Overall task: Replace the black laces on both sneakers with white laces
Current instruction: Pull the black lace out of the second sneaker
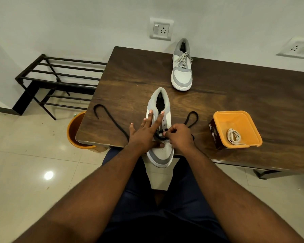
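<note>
Near sneaker (159, 123) lies on the wooden table (235, 88), toe toward the person and overhanging the near edge. Left hand (144, 134) rests flat on its upper, fingers straight and spread, thumb against the toe side. Right hand (180, 137) has its fingers curled, pinching the black lace (112, 120) at the lowest eyelets; the exact eyelet appears hidden by the fingers. The lace's loose ends trail on the table on both sides of the shoe. Far sneaker (182, 67) stands by the wall, laced in white. A white lace (233, 136) lies coiled in the orange container (249, 120) right of the near sneaker.
</note>
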{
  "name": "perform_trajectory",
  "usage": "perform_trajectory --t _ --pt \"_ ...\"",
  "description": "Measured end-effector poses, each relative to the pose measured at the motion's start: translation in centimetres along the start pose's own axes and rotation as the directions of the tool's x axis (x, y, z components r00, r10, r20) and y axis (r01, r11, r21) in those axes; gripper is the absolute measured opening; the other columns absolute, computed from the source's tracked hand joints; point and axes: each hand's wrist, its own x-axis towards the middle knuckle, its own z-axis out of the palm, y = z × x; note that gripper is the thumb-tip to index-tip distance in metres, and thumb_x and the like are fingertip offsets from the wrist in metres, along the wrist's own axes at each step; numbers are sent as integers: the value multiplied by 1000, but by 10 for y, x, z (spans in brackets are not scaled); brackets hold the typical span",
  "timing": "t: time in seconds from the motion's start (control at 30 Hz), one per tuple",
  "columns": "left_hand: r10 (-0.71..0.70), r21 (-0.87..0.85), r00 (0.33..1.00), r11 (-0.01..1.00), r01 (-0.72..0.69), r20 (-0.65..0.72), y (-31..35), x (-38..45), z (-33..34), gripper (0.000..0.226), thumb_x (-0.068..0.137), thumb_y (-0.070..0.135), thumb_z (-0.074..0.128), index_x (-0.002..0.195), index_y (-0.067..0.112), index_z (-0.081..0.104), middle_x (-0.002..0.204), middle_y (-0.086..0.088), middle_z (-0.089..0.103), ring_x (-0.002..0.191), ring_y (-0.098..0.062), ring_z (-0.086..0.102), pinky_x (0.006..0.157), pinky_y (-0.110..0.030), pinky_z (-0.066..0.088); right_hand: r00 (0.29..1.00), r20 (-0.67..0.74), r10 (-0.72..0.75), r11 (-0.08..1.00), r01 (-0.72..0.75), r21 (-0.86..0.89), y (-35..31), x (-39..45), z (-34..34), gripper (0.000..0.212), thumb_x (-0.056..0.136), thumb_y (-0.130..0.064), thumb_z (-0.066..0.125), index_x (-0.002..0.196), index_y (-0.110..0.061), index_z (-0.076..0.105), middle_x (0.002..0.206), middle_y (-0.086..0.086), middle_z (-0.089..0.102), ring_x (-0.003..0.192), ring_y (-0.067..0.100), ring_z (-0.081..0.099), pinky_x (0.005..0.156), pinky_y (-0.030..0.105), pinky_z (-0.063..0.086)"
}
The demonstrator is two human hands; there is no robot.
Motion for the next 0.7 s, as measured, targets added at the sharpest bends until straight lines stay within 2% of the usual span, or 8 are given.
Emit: perform_trajectory --t 0.13,0.23,0.37,0.5,0.6,0.7 --pt "-14 10 999 1000 15 -32 1 -1 2 117 79 58 69 139 54 -31 161 0 -23 151 -24 1 111 -68 -4 997 73 1 1000 1 -26 -1 3 -4 24 87 -22 71 65 -18 60 63 -1 61 59 15 58 58 30 49" --pt "-47 22 995 999 49 -83 2 -4 5 118 76 61 70 144 49 -26 164 -1 -10 151 -22 9 109 -69 -8 985 169 12 995 -28 91 1 3 -6 23 92 -17 65 70 -14 59 65 2 58 57 13 53 52 27 47" --pt "-81 3 991 997 82 -104 2 -6 8 118 74 63 69 145 49 -24 165 3 -7 150 -23 14 107 -70 -11 958 287 7 986 -55 159 5 2 -14 18 96 -13 57 79 -9 59 76 7 58 68 12 55 63 25 54" --pt "-80 4 992 997 81 -96 1 -5 8 117 74 63 70 146 49 -21 165 3 -6 148 -23 21 107 -70 -10 901 431 44 925 -200 323 14 -12 -25 17 97 -11 55 80 -10 57 84 8 61 79 14 59 76 26 53" --pt "-71 -25 994 997 69 -87 0 -4 8 113 75 61 70 147 49 -17 165 2 -4 141 -23 38 108 -70 -10 927 373 45 883 -211 418 17 -14 -27 11 95 -14 60 94 -3 60 90 12 64 83 20 65 79 32 57" --pt "-73 -38 995 997 70 -66 0 -5 8 110 77 58 71 147 50 -13 165 3 -5 134 -24 48 109 -69 -10 958 267 101 882 -210 421 7 -7 -23 33 90 -29 68 102 0 59 92 13 68 73 26 68 71 39 60"
